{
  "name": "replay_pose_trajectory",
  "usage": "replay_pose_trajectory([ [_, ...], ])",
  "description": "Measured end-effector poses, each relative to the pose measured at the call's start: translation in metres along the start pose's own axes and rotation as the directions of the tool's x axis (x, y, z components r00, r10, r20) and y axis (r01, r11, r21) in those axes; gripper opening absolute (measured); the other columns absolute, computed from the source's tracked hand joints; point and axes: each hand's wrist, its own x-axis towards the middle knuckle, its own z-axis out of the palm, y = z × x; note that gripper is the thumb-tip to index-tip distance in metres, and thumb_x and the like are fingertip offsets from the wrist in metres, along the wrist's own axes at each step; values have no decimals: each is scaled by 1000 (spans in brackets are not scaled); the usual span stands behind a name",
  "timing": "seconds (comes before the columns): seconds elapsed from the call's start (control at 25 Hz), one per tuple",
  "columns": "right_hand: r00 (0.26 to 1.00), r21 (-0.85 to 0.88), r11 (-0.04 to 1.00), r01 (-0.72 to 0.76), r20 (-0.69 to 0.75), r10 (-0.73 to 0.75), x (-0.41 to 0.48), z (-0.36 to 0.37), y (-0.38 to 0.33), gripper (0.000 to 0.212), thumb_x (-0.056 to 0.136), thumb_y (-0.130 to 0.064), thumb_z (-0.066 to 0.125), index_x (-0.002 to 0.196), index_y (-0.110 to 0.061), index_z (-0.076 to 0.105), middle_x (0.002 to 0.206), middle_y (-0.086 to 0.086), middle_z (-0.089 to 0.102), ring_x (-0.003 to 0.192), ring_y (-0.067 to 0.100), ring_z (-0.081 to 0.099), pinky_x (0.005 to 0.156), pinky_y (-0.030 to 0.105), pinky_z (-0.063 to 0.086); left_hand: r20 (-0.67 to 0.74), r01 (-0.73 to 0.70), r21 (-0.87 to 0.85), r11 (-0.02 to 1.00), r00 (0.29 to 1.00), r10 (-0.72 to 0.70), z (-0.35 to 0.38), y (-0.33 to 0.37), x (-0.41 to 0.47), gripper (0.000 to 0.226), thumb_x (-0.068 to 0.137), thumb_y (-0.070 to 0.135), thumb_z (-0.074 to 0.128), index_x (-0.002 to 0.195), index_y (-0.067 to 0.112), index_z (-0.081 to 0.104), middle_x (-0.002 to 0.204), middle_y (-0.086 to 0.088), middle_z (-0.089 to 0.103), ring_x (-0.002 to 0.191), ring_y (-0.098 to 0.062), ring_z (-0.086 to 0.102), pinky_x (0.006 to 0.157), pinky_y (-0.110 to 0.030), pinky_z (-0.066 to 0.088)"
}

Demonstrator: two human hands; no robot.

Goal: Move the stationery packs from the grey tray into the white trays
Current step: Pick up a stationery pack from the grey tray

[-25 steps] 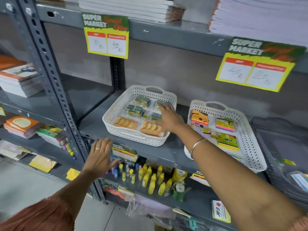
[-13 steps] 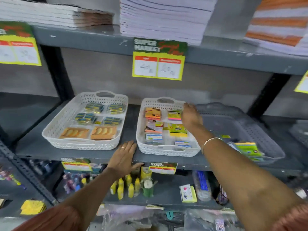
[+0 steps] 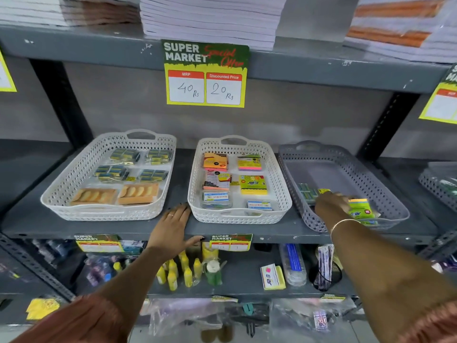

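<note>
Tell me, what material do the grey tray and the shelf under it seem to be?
The grey tray looks like moulded plastic, matte: thin walls with a punched lattice and a moulded handle. The shelf appears painted metal: grey coat with small chips, and perforated uprights.

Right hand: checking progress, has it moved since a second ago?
Yes. The right hand went rightward from the white trays into the grey tray.

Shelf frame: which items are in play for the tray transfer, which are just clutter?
In play:
- grey tray
- green-yellow pack and teal pack left in it
- left white tray
- middle white tray
- right hand, reaching into the grey tray
- left hand, flat on the shelf edge

Clutter:
- price sign
- paper stacks
- yellow bottles
</note>
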Motion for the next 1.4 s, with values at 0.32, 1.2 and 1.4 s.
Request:
replay_pose_trajectory([
  [0.32, 952, 138, 975, 172, -279, -128, -12, -59, -33, 42, 92, -15, 52, 131, -3, 51, 138, 20, 48, 129, 34, 46, 99, 44, 45, 18, 12, 12, 1000, 1000, -12, 0, 2, 0, 94, 71, 73, 29, 133, 4, 41, 135, -15, 49, 123, -31, 46, 105, -43, 37],
  [1.2, 652, 121, 667, 736, 139, -745, -75, -29, -108, 53, 89, -7, 56, 140, -13, 43, 145, 15, 41, 135, 30, 37, 108, 38, 38, 35, 18, -29, 999, 999, -17, 0, 0, -1, 96, 71, 75, 23, 134, 5, 39, 138, -14, 47, 126, -29, 43, 107, -44, 33],
  [1.4, 855, 707, 543, 453, -171, -490, -53, -49, -97, 35, 87, -13, 61, 121, -4, 61, 128, 18, 61, 116, 32, 59, 89, 30, 46, 43, 22, -19, 1000, 999, -21, 1, 0, -1, 95, 72, 75, 25, 132, 4, 42, 135, -14, 50, 124, -30, 46, 105, -45, 36],
])
